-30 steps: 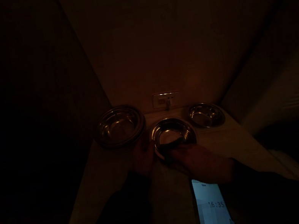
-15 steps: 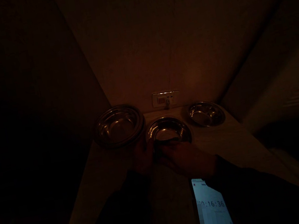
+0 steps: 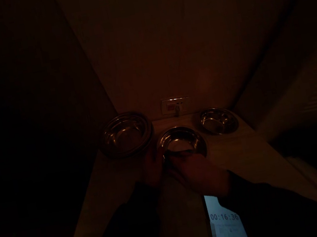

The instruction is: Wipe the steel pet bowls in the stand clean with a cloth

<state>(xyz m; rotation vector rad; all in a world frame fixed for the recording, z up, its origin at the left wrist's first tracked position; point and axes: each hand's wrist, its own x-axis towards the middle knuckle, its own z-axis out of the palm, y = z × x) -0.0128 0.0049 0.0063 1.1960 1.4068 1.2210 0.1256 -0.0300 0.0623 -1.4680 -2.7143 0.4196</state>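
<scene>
The scene is very dark. A steel bowl (image 3: 181, 141) sits in the middle of a pale counter (image 3: 244, 152). My left hand (image 3: 152, 168) grips the bowl's left rim. My right hand (image 3: 198, 170) lies over the bowl's near edge and presses a dark cloth (image 3: 180, 154) into it, fingers closed on the cloth. Dark sleeves cover both forearms.
A stack of steel bowls (image 3: 126, 134) stands at the left and a single steel bowl (image 3: 218, 121) at the right. A wall socket (image 3: 174, 106) is behind them in the corner. A lit phone (image 3: 227, 222) showing a timer lies near the front edge.
My right hand with the cloth has slid left and farther in along the bowl's near rim. The bowl has shifted slightly. The left hand has stayed on the rim.
</scene>
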